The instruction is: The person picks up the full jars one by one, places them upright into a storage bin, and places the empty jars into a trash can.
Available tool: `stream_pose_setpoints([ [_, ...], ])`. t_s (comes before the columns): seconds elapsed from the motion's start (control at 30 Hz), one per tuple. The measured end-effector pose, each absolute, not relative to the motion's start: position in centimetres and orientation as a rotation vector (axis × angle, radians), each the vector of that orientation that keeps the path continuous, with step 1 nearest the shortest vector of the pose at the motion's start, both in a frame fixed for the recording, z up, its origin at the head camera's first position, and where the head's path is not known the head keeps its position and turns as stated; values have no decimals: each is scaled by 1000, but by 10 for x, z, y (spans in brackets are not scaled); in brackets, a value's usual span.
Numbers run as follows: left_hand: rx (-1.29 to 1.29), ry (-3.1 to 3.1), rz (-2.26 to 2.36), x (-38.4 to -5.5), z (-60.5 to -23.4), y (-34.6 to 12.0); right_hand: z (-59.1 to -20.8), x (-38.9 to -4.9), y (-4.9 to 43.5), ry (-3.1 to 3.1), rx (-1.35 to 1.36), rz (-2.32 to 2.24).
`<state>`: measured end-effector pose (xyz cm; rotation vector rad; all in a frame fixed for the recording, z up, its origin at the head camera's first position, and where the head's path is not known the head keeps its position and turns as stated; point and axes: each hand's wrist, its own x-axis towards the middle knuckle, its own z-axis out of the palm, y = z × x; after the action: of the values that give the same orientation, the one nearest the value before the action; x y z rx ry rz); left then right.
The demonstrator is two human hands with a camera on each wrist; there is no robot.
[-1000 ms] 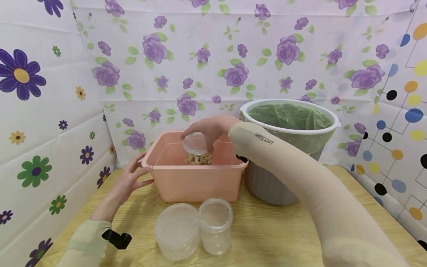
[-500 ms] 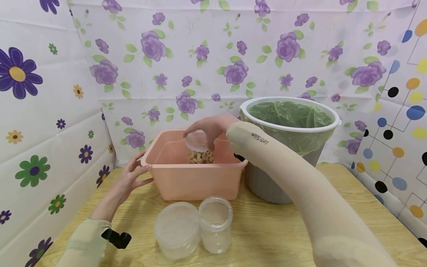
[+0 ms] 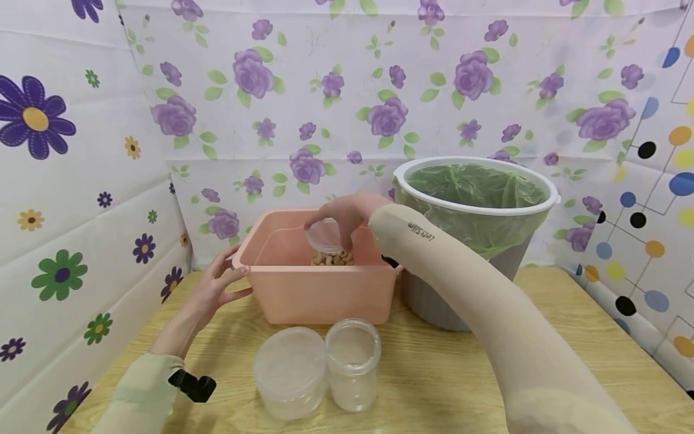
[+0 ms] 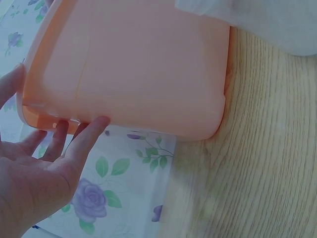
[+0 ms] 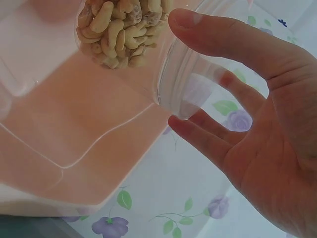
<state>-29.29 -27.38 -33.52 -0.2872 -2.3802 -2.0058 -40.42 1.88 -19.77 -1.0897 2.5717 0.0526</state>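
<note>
My right hand [image 3: 343,218] grips a clear plastic jar of cashews [image 3: 333,258] by its lid end, inside the pink basin [image 3: 320,295]. The jar leans, and the basin's front wall hides its lower part. In the right wrist view, thumb and fingers hold the clear lid [image 5: 183,87] from opposite sides, and the cashews [image 5: 116,34] fill the far end of the jar. My left hand [image 3: 208,292] holds the basin's left rim; in the left wrist view its fingers [image 4: 89,136] lie against the rim and outer wall.
Two clear lidded containers, a wide round one [image 3: 291,374] and a narrower jar [image 3: 352,364], stand side by side in front of the basin. A grey bin [image 3: 434,301] with a green liner stands to the right, below my right forearm. Floral sheets hang behind the wooden table [image 3: 434,386].
The cashew jar has shifted slightly right, sunk lower in the basin and tilted more, with my right hand on it. My left hand stays at the basin's rim.
</note>
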Motion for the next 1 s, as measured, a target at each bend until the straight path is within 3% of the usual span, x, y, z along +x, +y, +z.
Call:
stream_pose_setpoints([
  [1.0,-272,-2374,-2038,-292,-335,-274,-203,-406,21,2530,-1210,-10],
])
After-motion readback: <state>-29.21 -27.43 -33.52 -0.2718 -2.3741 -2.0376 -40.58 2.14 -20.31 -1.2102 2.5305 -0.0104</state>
